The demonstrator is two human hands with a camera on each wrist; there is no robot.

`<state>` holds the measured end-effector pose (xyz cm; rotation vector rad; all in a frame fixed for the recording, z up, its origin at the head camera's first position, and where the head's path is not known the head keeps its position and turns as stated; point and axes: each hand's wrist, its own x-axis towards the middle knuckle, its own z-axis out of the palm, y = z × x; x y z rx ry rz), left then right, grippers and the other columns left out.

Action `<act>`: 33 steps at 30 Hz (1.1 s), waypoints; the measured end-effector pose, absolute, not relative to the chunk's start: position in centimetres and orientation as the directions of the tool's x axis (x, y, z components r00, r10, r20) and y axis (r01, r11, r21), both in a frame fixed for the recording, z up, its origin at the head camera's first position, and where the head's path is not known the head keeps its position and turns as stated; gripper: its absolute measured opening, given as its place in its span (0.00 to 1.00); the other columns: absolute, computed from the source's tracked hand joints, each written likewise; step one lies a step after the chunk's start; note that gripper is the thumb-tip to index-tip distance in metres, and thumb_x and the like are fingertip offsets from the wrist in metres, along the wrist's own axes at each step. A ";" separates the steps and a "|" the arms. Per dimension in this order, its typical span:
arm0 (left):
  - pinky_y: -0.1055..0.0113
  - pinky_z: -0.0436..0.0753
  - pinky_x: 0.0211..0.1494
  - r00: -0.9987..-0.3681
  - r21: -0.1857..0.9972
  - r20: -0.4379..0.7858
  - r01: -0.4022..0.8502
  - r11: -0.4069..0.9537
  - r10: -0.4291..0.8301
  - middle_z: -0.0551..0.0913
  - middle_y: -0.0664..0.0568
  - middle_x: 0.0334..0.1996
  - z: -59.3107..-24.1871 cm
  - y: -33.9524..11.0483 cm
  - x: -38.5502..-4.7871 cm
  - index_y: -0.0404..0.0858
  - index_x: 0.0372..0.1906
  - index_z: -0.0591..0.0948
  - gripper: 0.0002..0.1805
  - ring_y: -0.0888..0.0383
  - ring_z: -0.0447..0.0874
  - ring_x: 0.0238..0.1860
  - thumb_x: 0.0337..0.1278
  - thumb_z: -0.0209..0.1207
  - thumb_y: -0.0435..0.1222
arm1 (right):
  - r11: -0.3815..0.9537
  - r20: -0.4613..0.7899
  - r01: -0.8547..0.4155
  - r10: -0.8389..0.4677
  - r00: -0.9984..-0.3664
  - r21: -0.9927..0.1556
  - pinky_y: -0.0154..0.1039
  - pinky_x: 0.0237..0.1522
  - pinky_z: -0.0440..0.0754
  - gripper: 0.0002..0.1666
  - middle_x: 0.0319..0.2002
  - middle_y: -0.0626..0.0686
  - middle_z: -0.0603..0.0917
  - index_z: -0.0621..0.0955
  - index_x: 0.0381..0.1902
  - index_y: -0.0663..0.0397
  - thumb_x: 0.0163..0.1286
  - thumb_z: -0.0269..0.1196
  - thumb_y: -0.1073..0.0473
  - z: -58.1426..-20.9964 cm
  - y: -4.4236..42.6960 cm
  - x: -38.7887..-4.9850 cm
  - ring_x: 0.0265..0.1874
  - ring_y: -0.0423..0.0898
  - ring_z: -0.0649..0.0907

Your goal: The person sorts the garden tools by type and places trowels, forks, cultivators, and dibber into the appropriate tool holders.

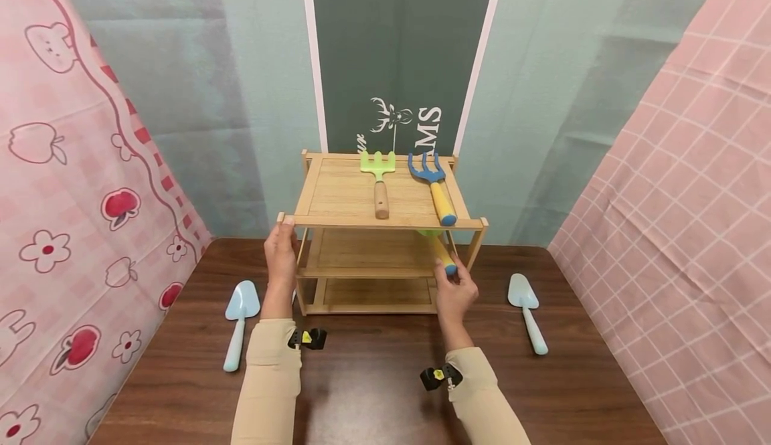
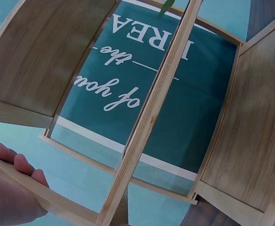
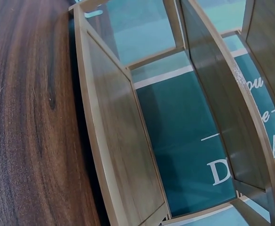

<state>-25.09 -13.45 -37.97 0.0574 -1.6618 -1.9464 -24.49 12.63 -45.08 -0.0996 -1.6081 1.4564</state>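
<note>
1. Nearest, two cream sleeves (image 1: 271, 378) are reaching forward over the brown table (image 1: 367, 385), and each wrist is wearing a small black camera (image 1: 440, 377).
2. One pale blue trowel (image 1: 240, 318) is lying on the table to the left, near the left arm. Another pale trowel (image 1: 527, 308) is lying well to the right. Both blades are pointing away.
3. The right hand (image 1: 456, 291) is pinching the end of a yellow-handled tool (image 1: 444, 256), with its fingers bent in close around it.
4. The left hand (image 1: 280, 252) is holding the wooden rack (image 1: 379, 221) at its front left corner, with its fingers curling over the wood.
5. The yellow-handled tool is sticking out at the right front, between the top and middle boards. Its green head is mostly hiding under the top board. I cannot tell if it is touching the middle board.
6. Up on the top board, a green fork (image 1: 380, 179) with a wooden handle is lying near the middle. A blue fork (image 1: 435, 184) with a yellow handle is lying to its right, a bit slanted. Both are pointing their prongs to the back.
7. Farthest, a dark green cloth panel (image 1: 403, 43) with a white deer head is hanging behind the rack.
</note>
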 end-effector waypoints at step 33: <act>0.66 0.58 0.27 -0.813 0.911 0.338 0.410 -0.054 -0.474 0.60 0.55 0.14 -40.7 -14.3 -27.5 0.38 0.17 0.65 0.21 0.59 0.57 0.19 0.62 0.51 0.45 | 0.491 0.672 -0.459 0.528 -0.519 -0.740 0.25 0.22 0.75 0.16 0.25 0.58 0.81 0.83 0.32 0.69 0.44 0.75 0.67 -48.5 13.7 -24.6 0.20 0.53 0.81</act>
